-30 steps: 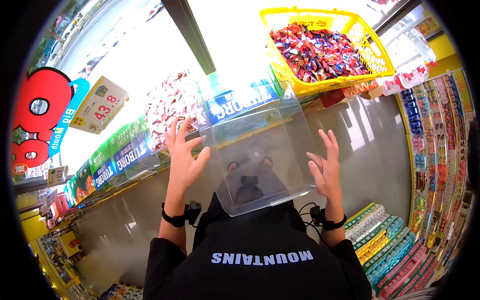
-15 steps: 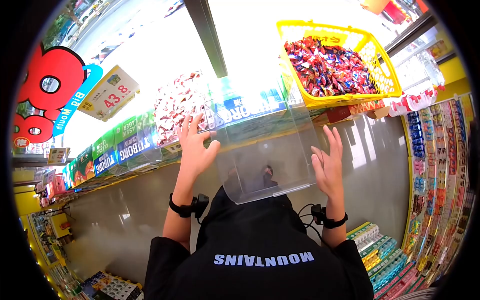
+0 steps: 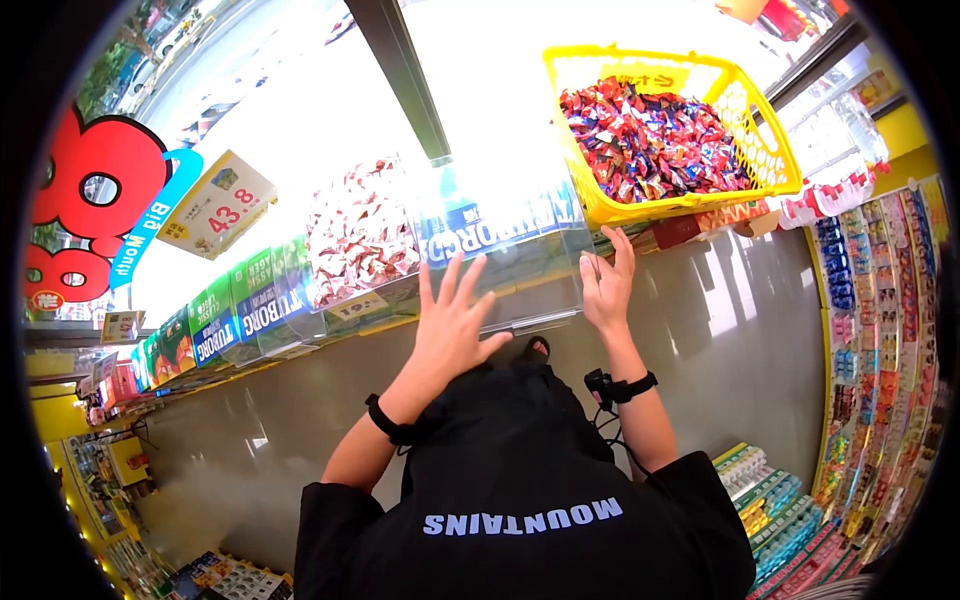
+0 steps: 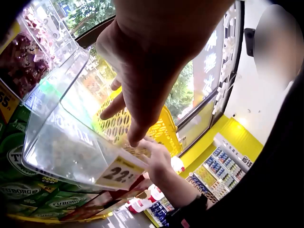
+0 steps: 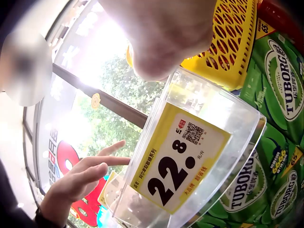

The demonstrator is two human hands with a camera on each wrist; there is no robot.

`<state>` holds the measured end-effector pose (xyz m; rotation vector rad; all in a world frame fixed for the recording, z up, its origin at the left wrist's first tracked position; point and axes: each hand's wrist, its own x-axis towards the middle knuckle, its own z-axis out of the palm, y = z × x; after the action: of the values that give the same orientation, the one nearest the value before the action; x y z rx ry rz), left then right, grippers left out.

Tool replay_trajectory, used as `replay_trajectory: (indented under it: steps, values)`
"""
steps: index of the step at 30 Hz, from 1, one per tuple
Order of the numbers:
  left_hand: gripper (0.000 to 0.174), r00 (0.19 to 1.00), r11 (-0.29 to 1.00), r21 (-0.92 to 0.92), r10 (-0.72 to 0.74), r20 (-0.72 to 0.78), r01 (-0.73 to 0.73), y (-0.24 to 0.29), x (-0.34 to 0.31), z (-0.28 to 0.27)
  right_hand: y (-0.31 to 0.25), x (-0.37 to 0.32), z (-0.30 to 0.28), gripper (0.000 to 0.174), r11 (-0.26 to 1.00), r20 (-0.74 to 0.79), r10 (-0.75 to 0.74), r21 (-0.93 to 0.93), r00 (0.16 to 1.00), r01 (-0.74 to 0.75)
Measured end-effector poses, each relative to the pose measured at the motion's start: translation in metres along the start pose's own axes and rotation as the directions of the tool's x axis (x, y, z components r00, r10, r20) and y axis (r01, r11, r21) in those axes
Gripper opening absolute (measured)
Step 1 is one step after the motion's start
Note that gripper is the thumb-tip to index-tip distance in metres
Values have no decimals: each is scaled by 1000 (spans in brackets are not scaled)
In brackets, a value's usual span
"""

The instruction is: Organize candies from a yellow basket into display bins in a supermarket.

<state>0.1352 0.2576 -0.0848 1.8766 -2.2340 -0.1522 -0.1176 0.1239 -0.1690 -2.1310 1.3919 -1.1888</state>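
moved forward, the clear boxy plastic bin point(image 3: 505, 225) sits on green cartons point(image 3: 240, 312); left hand point(image 3: 455, 325), right hand point(image 3: 607, 285) — fingers straight — press its smooth front.

You have carried the clear bin point(image 3: 500, 240) away from your chest, out of the middle of the frame and up to its upper middle. It now stands on the Tuborg cartons point(image 3: 235, 320), between the candy bin point(image 3: 360, 230) and the yellow basket point(image 3: 690, 205). Your left hand point(image 3: 455, 328) has left the bin's left wall and lies flat, fingers spread, on its front face. Your right hand point(image 3: 607, 288) has shifted from the right wall to the front right corner. Both arms reach further out.
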Motion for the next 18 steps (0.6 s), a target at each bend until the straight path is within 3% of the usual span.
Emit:
replay_trajectory:
  steps: [5, 8, 12, 18]
  values:
    - [29, 998, 991, 119, 55, 39, -60, -2, 13, 48, 10, 8, 24, 25, 997, -73, 80, 28, 994, -78]
    - [20, 997, 999, -31, 16, -69, -18, -9, 26, 51, 2, 14, 27, 25, 976, -50, 211, 56, 976, -208]
    - [22, 985, 1000, 14, -2, -171, 4, -15, 31, 58, -3, 4, 15, 36, 993, -55, 113, -37, 992, -115]
    - [20, 954, 995, 34, -81, -290, 95, -36, 63, 65, -2, -29, -23, 41, 993, 121, 121, -27, 985, -118]
